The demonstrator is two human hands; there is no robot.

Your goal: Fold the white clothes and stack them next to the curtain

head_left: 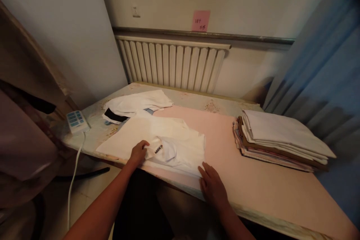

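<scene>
A white T-shirt (174, 129) lies spread on the table, its near part folded over so that black lettering shows on a bunched piece. My left hand (138, 154) is closed on the cloth beside that lettering, at the shirt's near edge. Over at the shirt's near right corner, my right hand (212, 183) has its fingers stretched and a little apart, the tips touching the hem. Behind the shirt lies another white garment (135, 103) with a black band at its left end.
A stack of folded cloths (281, 138) sits on the pink sheet (225, 150) to the right. At the table's left corner is a white power strip (77, 122), its cable hanging down. A radiator (174, 62) stands behind the table, with a blue curtain (315, 71) at the right.
</scene>
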